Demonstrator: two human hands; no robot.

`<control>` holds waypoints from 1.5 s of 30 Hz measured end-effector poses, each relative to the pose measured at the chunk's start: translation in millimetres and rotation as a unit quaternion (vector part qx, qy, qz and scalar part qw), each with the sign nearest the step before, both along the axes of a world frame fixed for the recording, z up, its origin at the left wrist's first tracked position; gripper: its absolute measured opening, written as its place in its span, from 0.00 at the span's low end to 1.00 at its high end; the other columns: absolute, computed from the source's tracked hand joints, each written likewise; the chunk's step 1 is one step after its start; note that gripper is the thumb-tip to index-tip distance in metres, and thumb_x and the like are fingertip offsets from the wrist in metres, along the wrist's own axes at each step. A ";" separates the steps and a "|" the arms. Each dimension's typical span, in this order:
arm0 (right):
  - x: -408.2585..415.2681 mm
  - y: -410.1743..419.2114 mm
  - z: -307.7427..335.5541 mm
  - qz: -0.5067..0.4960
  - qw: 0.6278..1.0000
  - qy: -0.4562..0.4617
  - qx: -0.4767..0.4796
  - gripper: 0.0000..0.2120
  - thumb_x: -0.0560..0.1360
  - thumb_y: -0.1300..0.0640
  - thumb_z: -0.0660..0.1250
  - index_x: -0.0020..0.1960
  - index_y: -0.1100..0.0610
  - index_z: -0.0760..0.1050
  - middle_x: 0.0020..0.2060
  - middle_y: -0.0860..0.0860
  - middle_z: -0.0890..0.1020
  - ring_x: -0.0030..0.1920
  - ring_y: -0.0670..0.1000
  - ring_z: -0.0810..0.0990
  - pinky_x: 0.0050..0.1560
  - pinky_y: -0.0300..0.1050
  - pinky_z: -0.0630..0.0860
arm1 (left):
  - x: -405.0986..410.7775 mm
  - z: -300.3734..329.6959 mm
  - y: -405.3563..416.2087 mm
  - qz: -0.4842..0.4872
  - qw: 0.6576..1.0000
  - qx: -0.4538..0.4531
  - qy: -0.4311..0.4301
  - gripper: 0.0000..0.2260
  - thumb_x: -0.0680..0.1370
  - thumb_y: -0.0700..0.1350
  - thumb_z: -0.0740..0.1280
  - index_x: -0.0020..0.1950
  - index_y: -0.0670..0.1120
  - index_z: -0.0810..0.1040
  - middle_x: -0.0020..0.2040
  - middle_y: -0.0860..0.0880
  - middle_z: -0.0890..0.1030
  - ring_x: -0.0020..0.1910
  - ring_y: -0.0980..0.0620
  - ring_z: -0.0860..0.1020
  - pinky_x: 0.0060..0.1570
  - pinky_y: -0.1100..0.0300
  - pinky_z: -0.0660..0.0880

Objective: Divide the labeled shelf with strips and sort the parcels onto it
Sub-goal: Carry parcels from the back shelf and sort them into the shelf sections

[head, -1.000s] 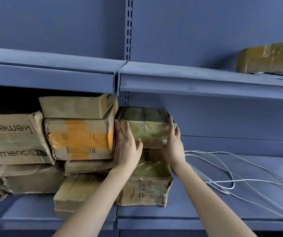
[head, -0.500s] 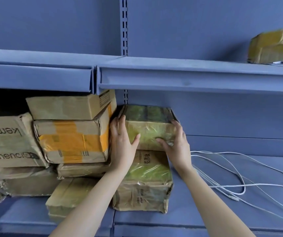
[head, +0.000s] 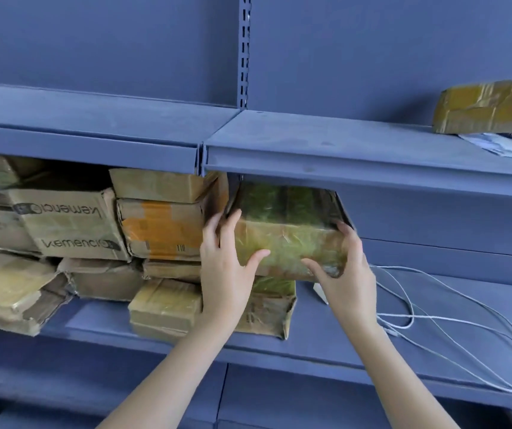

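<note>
Blue steel shelving (head: pixel 357 342) across the whole head view, two bays meeting at a slotted upright (head: pixel 244 51).

Gripped between both hands: a tape-wrapped parcel (head: pixel 288 230), greenish under glossy film, held up just beneath the lip of the upper shelf (head: pixel 341 162). Left hand (head: pixel 223 274) against its left end, fingers (head: pixel 214 227) straight up along the side, thumb hooked across the front face. Right hand (head: pixel 346 280) curled round the lower right corner, fingertips wrapped over the right edge, thumb pressing the bottom front edge.

Directly under the left thumb, a second taped parcel (head: pixel 267 308) sitting on the shelf board; whether the held parcel touches it cannot be told.

Left of the left fingers, touching or nearly so, a carton with orange tape (head: pixel 161 230), a plain carton (head: pixel 158 184) stacked on top. Further left, a crumpled box printed "kemenci" (head: pixel 68 224) upside down and right way up. Below the left wrist side, a small yellow-taped parcel (head: pixel 164 305); beyond it more squashed cartons (head: pixel 10 292).

Right of the right fingers, loose white cables (head: pixel 453 329) looped over the shelf board, a small white tag (head: pixel 321 293) just beside the palm.

Up and well right of the right fingertips, a yellow-taped parcel (head: pixel 490 106) on the upper shelf, lying over papers (head: pixel 502 144).
</note>
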State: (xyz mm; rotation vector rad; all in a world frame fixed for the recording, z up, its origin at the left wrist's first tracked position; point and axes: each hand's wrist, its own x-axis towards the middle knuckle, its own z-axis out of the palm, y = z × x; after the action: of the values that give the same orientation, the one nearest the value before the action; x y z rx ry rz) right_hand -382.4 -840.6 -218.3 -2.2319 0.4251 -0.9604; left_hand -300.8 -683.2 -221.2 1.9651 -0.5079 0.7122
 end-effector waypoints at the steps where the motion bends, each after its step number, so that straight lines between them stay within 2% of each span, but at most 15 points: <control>1: -11.5 6.9 4.1 0.006 1.000 -0.007 -0.010 0.36 0.67 0.44 0.74 0.70 0.46 0.62 0.65 0.42 0.72 0.57 0.48 0.75 0.45 0.42 0.67 | -10.8 1.2 8.1 0.000 1.000 -0.009 -0.015 0.31 0.69 0.52 0.74 0.69 0.49 0.68 0.68 0.46 0.66 0.65 0.45 0.70 0.62 0.54 0.71; 4: -41.9 30.3 16.3 0.025 0.999 -0.023 -0.039 0.33 0.66 0.43 0.74 0.65 0.39 0.60 0.63 0.42 0.74 0.45 0.44 0.74 0.41 0.41 0.67 | -41.6 4.0 35.3 0.005 0.999 -0.033 -0.028 0.30 0.69 0.55 0.72 0.68 0.50 0.69 0.67 0.48 0.66 0.65 0.52 0.68 0.63 0.64 0.66; 7: -59.0 58.3 24.8 0.048 0.994 -0.008 -0.094 0.33 0.66 0.42 0.74 0.66 0.42 0.61 0.61 0.46 0.77 0.35 0.47 0.72 0.31 0.37 0.63 | -64.6 8.7 72.9 0.019 0.999 -0.039 -0.018 0.29 0.67 0.58 0.70 0.67 0.53 0.70 0.65 0.50 0.67 0.64 0.57 0.67 0.64 0.71 0.63; 9: -63.5 82.2 28.3 0.074 0.990 0.003 -0.121 0.33 0.66 0.41 0.72 0.65 0.41 0.59 0.60 0.48 0.78 0.32 0.49 0.73 0.29 0.34 0.62 | -75.0 12.3 104.1 0.024 0.999 -0.039 -0.009 0.28 0.67 0.58 0.71 0.66 0.55 0.70 0.63 0.54 0.66 0.64 0.57 0.67 0.65 0.60 0.68; 11: -61.6 107.4 30.1 0.108 0.987 0.022 -0.117 0.32 0.67 0.39 0.70 0.63 0.38 0.55 0.61 0.51 0.78 0.33 0.52 0.77 0.28 0.39 0.66 | -82.5 16.6 135.4 0.046 0.998 -0.039 0.002 0.28 0.66 0.56 0.72 0.65 0.55 0.71 0.63 0.55 0.66 0.64 0.56 0.68 0.61 0.49 0.73; 17: -21.0 192.4 35.4 0.226 0.965 -0.001 -0.129 0.31 0.67 0.37 0.66 0.65 0.43 0.56 0.58 0.53 0.80 0.25 0.51 0.74 0.26 0.42 0.73 | -92.1 22.1 229.1 0.183 0.982 -0.052 -0.007 0.28 0.65 0.51 0.76 0.62 0.54 0.72 0.60 0.58 0.66 0.61 0.60 0.68 0.58 0.49 0.74; 20: 9.1 251.6 35.7 0.302 0.947 0.011 -0.113 0.33 0.68 0.42 0.71 0.64 0.43 0.55 0.57 0.50 0.79 0.28 0.49 0.73 0.28 0.43 0.72 | -90.7 20.5 283.3 0.272 0.960 -0.064 -0.004 0.28 0.64 0.48 0.78 0.61 0.53 0.73 0.60 0.58 0.66 0.61 0.59 0.68 0.57 0.48 0.74; 24: 56.7 348.1 31.5 0.406 0.910 0.024 -0.082 0.33 0.69 0.44 0.72 0.64 0.41 0.54 0.60 0.48 0.76 0.39 0.53 0.79 0.38 0.45 0.72 | -80.6 17.3 366.0 0.384 0.920 -0.075 -0.014 0.28 0.63 0.47 0.79 0.61 0.53 0.73 0.59 0.58 0.66 0.60 0.55 0.70 0.59 0.50 0.73; 27: 93.0 428.9 26.2 0.473 0.879 0.012 -0.062 0.33 0.69 0.45 0.72 0.64 0.40 0.54 0.64 0.47 0.74 0.50 0.56 0.79 0.43 0.48 0.75 | -66.6 14.2 435.9 0.443 0.893 -0.078 -0.026 0.28 0.63 0.46 0.79 0.61 0.50 0.74 0.59 0.55 0.67 0.60 0.55 0.69 0.61 0.72 0.64; 29: 117.7 483.2 25.9 0.513 0.857 0.007 -0.047 0.33 0.69 0.46 0.73 0.65 0.41 0.55 0.64 0.46 0.74 0.54 0.55 0.78 0.44 0.47 0.74 | -55.3 15.0 483.5 0.474 0.876 -0.079 -0.029 0.28 0.63 0.45 0.79 0.61 0.50 0.74 0.59 0.54 0.67 0.59 0.57 0.68 0.58 0.80 0.58; 32: 151.0 562.4 30.1 0.560 0.828 0.001 -0.032 0.32 0.69 0.47 0.73 0.65 0.43 0.58 0.61 0.46 0.75 0.54 0.53 0.77 0.43 0.45 0.71 | -41.6 19.9 551.9 0.523 0.849 -0.069 -0.035 0.29 0.62 0.46 0.79 0.61 0.50 0.75 0.61 0.52 0.68 0.60 0.55 0.69 0.59 0.76 0.61; 35: 172.2 634.0 34.4 0.594 0.804 -0.017 -0.012 0.33 0.68 0.47 0.74 0.64 0.41 0.57 0.61 0.45 0.75 0.53 0.52 0.77 0.46 0.49 0.75 | -31.7 27.9 614.7 0.561 0.825 -0.057 -0.038 0.28 0.63 0.47 0.79 0.61 0.50 0.74 0.62 0.51 0.69 0.61 0.54 0.70 0.57 0.68 0.64; 39: 194.4 712.0 33.3 0.632 0.775 -0.014 0.007 0.32 0.68 0.47 0.74 0.64 0.42 0.57 0.59 0.43 0.75 0.51 0.49 0.76 0.44 0.47 0.75 | -22.6 31.6 682.5 0.598 0.800 -0.034 -0.033 0.28 0.64 0.47 0.78 0.61 0.50 0.74 0.62 0.50 0.69 0.61 0.55 0.69 0.57 0.68 0.64; 42: 213.4 768.5 28.5 0.660 0.751 0.000 0.020 0.32 0.68 0.47 0.74 0.64 0.43 0.58 0.55 0.38 0.71 0.49 0.44 0.72 0.48 0.46 0.74 | -13.7 29.1 729.8 0.623 0.781 -0.020 -0.024 0.28 0.64 0.49 0.77 0.62 0.51 0.74 0.63 0.50 0.69 0.62 0.54 0.69 0.58 0.61 0.66; 45: 236.2 835.0 18.2 0.681 0.732 0.013 0.030 0.33 0.68 0.47 0.74 0.64 0.42 0.57 0.55 0.37 0.69 0.53 0.46 0.74 0.52 0.48 0.76 | 3.0 21.8 787.7 0.648 0.761 -0.003 -0.015 0.27 0.64 0.51 0.77 0.62 0.51 0.74 0.64 0.51 0.69 0.63 0.51 0.69 0.56 0.55 0.69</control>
State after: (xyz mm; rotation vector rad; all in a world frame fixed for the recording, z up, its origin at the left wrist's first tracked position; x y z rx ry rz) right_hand -146.2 -5.7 -200.2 -1.7539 -1.0728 -0.0668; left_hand -297.8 104.5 -199.4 2.1018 1.0121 1.5382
